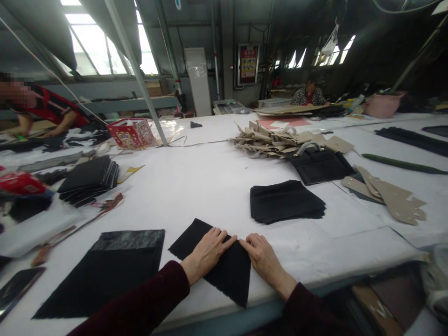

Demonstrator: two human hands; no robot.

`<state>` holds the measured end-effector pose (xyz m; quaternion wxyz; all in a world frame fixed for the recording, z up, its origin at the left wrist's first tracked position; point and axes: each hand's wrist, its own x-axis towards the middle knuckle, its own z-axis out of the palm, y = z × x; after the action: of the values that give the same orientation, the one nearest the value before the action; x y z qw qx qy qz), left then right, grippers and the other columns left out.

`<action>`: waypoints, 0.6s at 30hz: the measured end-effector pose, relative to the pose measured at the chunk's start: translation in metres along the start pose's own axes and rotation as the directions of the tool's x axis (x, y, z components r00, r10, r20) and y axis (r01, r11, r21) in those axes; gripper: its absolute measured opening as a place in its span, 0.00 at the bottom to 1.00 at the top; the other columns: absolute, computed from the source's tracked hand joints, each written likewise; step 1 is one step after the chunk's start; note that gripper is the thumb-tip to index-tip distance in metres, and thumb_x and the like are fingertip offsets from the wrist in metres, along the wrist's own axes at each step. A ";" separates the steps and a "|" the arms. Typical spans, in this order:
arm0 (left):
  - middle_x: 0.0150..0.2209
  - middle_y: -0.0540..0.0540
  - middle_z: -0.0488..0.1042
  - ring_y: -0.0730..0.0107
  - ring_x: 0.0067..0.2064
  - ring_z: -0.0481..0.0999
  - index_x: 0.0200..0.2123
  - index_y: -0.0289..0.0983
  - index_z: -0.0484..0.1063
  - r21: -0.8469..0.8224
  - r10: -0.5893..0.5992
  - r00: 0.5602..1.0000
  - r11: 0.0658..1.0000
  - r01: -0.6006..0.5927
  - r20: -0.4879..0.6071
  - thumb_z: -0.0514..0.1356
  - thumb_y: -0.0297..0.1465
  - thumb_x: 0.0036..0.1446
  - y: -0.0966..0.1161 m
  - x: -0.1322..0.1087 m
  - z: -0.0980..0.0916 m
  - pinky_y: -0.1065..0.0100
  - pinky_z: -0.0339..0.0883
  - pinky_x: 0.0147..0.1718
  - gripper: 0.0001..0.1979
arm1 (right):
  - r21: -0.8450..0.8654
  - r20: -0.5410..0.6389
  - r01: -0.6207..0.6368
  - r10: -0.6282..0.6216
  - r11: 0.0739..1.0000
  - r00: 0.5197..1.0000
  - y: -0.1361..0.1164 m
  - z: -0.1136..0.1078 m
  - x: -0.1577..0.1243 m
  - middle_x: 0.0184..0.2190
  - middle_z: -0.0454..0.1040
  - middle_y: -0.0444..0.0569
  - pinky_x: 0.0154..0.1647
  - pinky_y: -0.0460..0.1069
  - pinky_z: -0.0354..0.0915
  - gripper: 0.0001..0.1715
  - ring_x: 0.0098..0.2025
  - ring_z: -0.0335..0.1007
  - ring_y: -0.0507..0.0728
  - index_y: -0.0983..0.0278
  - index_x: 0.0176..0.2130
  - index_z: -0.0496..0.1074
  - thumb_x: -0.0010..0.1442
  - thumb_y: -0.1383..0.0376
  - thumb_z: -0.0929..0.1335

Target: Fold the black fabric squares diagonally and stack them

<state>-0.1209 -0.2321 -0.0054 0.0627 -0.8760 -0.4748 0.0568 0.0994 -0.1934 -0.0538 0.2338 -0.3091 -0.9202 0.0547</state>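
A piece of black fabric [227, 277] lies slantwise on the white table near its front edge. My left hand [206, 254] rests over its upper part, fingers bent and thumb stretched along the far edge. At the right end of that edge, my right hand [264, 259] has its fingers curled and pressed together on the fabric. The thumb tips of both hands almost meet there. To the left lies a larger black fabric piece [101, 275] with a greyish strip along its top. Beyond my right hand sits a stack of black fabric pieces [287, 201].
A black handbag [320, 163] lies by a heap of beige strips [269, 140]. More beige pieces [392, 196] are at right. Dark folded cloth [91, 177] and a red box [129, 133] are at left, near a slanted pole [140, 74]. Two people work farther off.
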 end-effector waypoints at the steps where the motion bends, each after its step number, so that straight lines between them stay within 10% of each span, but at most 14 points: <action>1: 0.46 0.43 0.68 0.59 0.47 0.68 0.64 0.43 0.54 -0.003 0.008 1.000 1.000 -0.008 -0.014 0.53 0.23 0.61 0.001 0.000 0.000 0.58 0.61 0.50 0.29 | 0.001 -0.003 0.003 -0.003 1.000 1.000 0.000 0.000 -0.001 0.36 0.67 0.51 0.42 0.51 0.57 0.15 0.40 0.60 0.57 0.65 0.48 0.71 0.66 0.73 0.61; 18: 0.44 0.43 0.67 0.59 0.43 0.66 0.66 0.42 0.50 0.051 0.013 1.000 0.999 -0.013 0.000 0.53 0.24 0.60 0.018 0.006 0.002 0.59 0.61 0.45 0.31 | -0.048 0.029 0.019 -0.017 0.999 0.999 0.001 -0.009 -0.008 0.35 0.67 0.50 0.41 0.52 0.56 0.15 0.39 0.59 0.57 0.65 0.49 0.70 0.65 0.74 0.61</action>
<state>-0.1026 -0.2365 -0.0103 0.0846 -0.8772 -0.4675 0.0693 0.1095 -0.1978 -0.0490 0.2135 -0.3055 -0.9273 0.0351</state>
